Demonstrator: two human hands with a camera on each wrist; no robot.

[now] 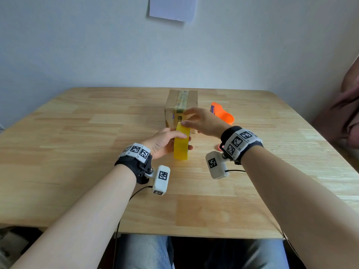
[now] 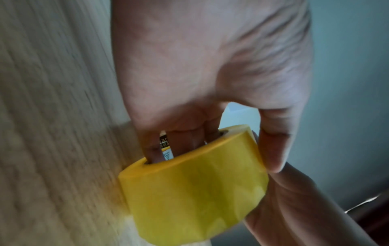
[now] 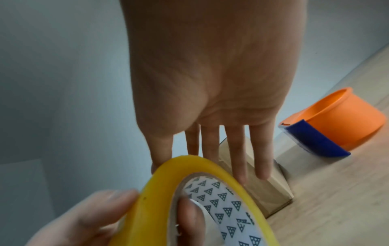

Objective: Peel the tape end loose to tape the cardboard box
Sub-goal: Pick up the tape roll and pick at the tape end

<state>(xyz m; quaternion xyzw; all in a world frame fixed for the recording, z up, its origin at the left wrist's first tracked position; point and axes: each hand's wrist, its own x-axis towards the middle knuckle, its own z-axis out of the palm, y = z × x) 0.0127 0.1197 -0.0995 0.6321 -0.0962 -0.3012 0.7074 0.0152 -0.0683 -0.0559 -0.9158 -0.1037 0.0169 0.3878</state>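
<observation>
A yellow tape roll [image 1: 181,150] stands on edge on the wooden table [image 1: 77,152]. My left hand [image 1: 185,141] grips it, thumb on the outer face and fingers through the core [image 2: 155,154]. Over the roll's top hovers my right hand [image 1: 184,118], fingers straight and thumb tip touching the yellow outer face. In the right wrist view the right hand's fingers [image 3: 238,159] reach past the roll's rim [image 3: 206,168] toward the cardboard box [image 3: 271,191]. That box [image 1: 181,105], its top seam taped, stands just behind the roll. I see no loose tape end.
An orange tape dispenser with a blue blade guard [image 1: 223,114] lies right of the box. A sheet of paper [image 1: 172,8] hangs on the wall behind. Brown fabric [image 1: 345,117] sits at the table's right edge.
</observation>
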